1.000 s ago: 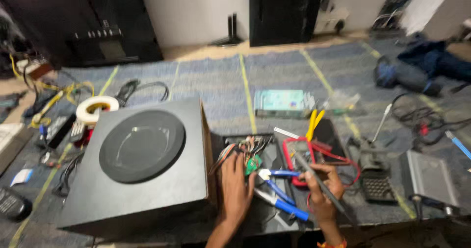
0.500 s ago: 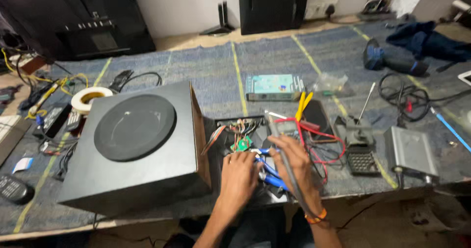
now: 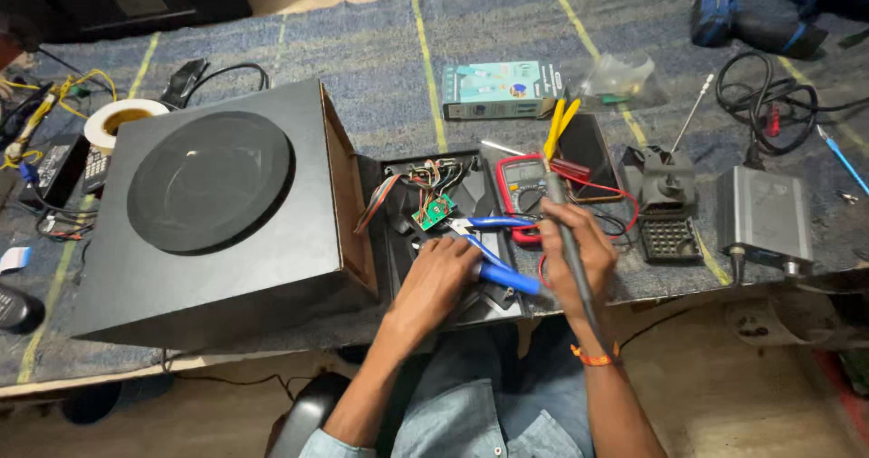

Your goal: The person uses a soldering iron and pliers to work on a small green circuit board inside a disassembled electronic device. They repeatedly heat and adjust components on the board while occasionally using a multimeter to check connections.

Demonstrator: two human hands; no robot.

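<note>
Blue mat bench, black speaker box (image 3: 217, 214) as reference. Right hand (image 3: 575, 259) is wrapped around a grey probe (image 3: 563, 232) — long axis near-vertical, tip away from the person, right of the box. Left hand (image 3: 439, 277) lies curled on blue-handled pliers (image 3: 493, 259) between box and probe — grip unclear.

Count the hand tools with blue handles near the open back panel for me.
1 for certain: blue-handled cutters lying on the open back panel, handles between the left hand and right hand, which grips a soldering iron. More may sit hidden beneath the hands.
</note>
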